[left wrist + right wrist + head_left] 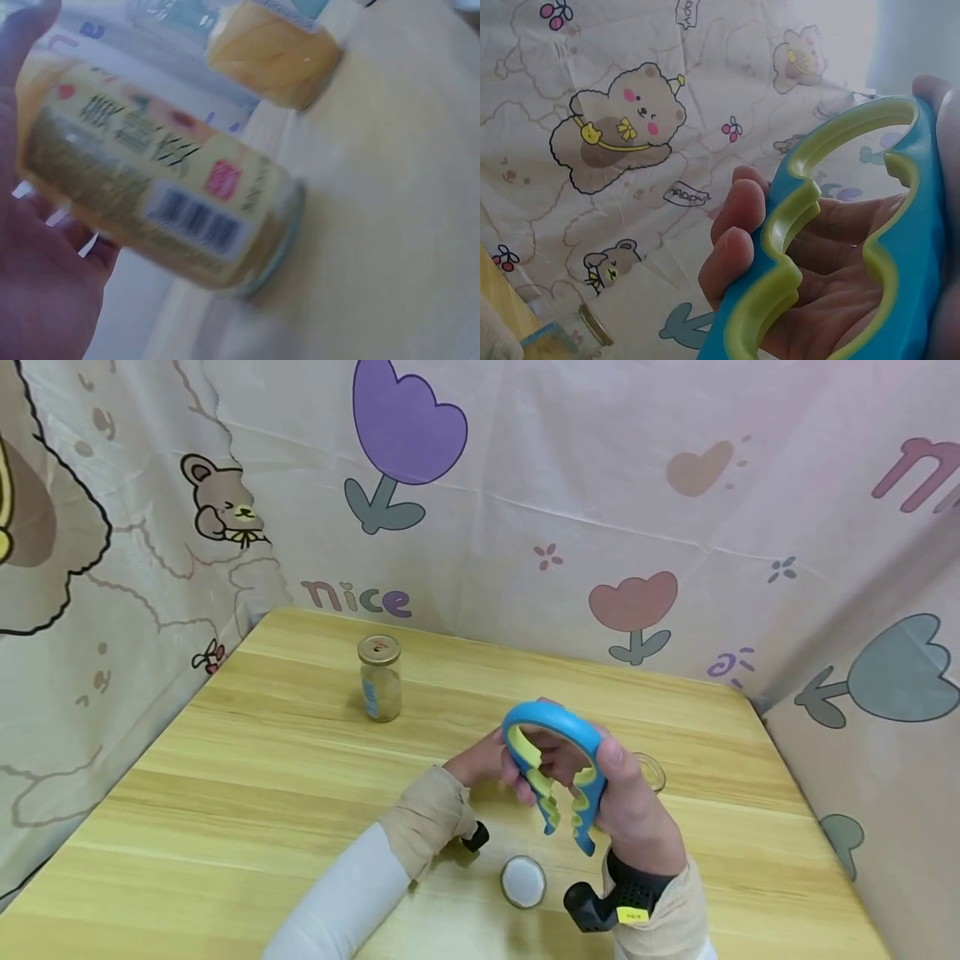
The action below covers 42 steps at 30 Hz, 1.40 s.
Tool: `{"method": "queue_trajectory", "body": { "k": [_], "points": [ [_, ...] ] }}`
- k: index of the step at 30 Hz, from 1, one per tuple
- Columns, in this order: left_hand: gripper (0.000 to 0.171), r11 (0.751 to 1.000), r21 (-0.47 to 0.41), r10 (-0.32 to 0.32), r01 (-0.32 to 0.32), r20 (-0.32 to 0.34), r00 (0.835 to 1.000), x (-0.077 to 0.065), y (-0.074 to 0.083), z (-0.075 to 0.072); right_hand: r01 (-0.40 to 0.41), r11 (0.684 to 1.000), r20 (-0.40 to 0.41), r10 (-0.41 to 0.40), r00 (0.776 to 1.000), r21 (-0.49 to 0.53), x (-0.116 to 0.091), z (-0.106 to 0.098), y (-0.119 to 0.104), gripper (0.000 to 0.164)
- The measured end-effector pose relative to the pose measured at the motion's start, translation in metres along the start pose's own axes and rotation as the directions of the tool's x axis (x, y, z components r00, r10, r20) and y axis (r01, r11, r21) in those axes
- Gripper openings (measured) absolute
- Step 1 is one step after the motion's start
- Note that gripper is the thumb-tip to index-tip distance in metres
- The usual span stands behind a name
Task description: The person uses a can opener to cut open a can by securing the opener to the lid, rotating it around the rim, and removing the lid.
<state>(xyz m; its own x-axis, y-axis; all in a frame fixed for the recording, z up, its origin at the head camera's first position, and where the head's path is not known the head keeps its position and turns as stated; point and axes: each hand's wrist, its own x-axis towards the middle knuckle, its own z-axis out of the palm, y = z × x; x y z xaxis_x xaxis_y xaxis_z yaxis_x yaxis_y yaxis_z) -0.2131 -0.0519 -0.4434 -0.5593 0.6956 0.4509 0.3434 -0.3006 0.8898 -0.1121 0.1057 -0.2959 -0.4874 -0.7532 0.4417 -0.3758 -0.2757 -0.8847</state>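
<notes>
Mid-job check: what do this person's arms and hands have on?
The left hand and right hand are ungloved. Left arm: white sleeve, beige wrist wrap, black device partly showing. Right arm: beige wrap, black strap, rounded black camera housing, yellow label too small to read, and a sliver of white cuff.

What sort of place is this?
Likely a makeshift recording booth: cream cloth printed with tulips and bears hangs on three sides of a pale wood-grain table; a black plastic wrist camera shows.
</notes>
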Motion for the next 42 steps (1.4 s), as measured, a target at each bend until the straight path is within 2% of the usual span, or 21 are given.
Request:
{"method": "queue_trajectory", "body": {
  "k": [3,4,6,7,10,12,14,16,18,19,21,24,26,29,31,33,35,37,42],
  "points": [
    [0.107,0.996,0.069,0.058,-0.06,0.03,0.998,0.009,0.009,-0.006,0.005,1.0,-0.014,-0.005,1.0,-0.007,0.002,0.0,-0.001,0.078],
    [0.104,0.993,0.102,0.057,-0.06,0.028,0.998,0.012,0.013,-0.008,0.001,1.0,-0.018,-0.001,1.0,-0.005,0.002,-0.001,-0.002,0.077],
    [0.1,0.984,0.176,0.029,-0.027,-0.009,1.0,0.014,0.023,-0.013,-0.008,1.0,-0.028,0.007,1.0,-0.006,0.002,-0.001,-0.003,0.077],
    [0.091,0.97,0.244,0.004,0.008,-0.047,0.999,0.014,0.03,-0.014,-0.015,1.0,-0.036,0.015,0.999,-0.009,0.002,-0.001,-0.004,0.076],
    [0.063,0.905,0.415,-0.03,0.094,-0.158,0.987,0.015,0.053,-0.018,-0.039,0.999,-0.058,0.038,0.998,-0.025,0.002,-0.001,-0.007,0.077],
    [0.05,0.848,0.519,0.007,0.107,-0.213,0.977,0.015,0.071,-0.02,-0.063,0.998,-0.074,0.061,0.995,-0.03,0.003,0.0,-0.009,0.078],
    [0.046,0.776,0.624,0.093,0.086,-0.248,0.964,0.013,0.087,-0.022,-0.086,0.996,-0.092,0.082,0.992,-0.039,0.004,0.002,-0.011,0.079],
    [0.049,0.696,0.714,0.185,0.077,-0.282,0.942,0.01,0.103,-0.026,-0.106,0.993,-0.114,0.099,0.989,-0.053,0.004,0.003,-0.013,0.081],
    [0.051,0.605,0.789,0.264,0.105,-0.323,0.909,0.006,0.118,-0.03,-0.118,0.991,-0.132,0.109,0.985,-0.069,0.004,0.004,-0.014,0.083],
    [0.044,0.568,0.813,0.295,0.13,-0.349,0.89,0.004,0.124,-0.032,-0.125,0.989,-0.139,0.114,0.984,-0.074,0.004,0.004,-0.014,0.084],
    [0.036,0.516,0.834,0.337,0.195,-0.407,0.849,-0.002,0.134,-0.038,-0.136,0.987,-0.151,0.123,0.981,-0.083,0.003,0.004,-0.014,0.087],
    [0.032,0.467,0.826,0.364,0.316,-0.506,0.782,-0.012,0.142,-0.049,-0.155,0.984,-0.161,0.14,0.977,-0.082,0.003,0.004,-0.014,0.089],
    [0.034,0.446,0.795,0.354,0.411,-0.579,0.735,-0.02,0.144,-0.057,-0.162,0.983,-0.16,0.146,0.976,-0.09,0.002,0.004,-0.014,0.09],
    [0.042,0.426,0.726,0.303,0.54,-0.677,0.671,-0.03,0.143,-0.067,-0.162,0.982,-0.152,0.146,0.977,-0.101,0.002,0.003,-0.014,0.091],
    [0.049,0.431,0.683,0.257,0.59,-0.72,0.645,-0.035,0.14,-0.074,-0.16,0.981,-0.153,0.142,0.978,-0.111,0.001,0.003,-0.015,0.091],
    [0.056,0.437,0.649,0.215,0.623,-0.748,0.628,-0.038,0.137,-0.08,-0.16,0.98,-0.159,0.14,0.977,-0.118,0.0,0.002,-0.015,0.09],
    [0.06,0.447,0.624,0.174,0.641,-0.764,0.621,-0.041,0.133,-0.084,-0.16,0.979,-0.167,0.137,0.976,-0.129,-0.001,0.002,-0.015,0.089],
    [0.062,0.462,0.601,0.137,0.652,-0.775,0.617,-0.045,0.13,-0.089,-0.156,0.977,-0.169,0.131,0.977,-0.142,-0.001,0.002,-0.015,0.088],
    [0.07,0.518,0.543,0.045,0.661,-0.789,0.613,-0.055,0.122,-0.099,-0.154,0.969,-0.159,0.123,0.979,-0.193,0.001,0.002,-0.016,0.083]
  ]
}}
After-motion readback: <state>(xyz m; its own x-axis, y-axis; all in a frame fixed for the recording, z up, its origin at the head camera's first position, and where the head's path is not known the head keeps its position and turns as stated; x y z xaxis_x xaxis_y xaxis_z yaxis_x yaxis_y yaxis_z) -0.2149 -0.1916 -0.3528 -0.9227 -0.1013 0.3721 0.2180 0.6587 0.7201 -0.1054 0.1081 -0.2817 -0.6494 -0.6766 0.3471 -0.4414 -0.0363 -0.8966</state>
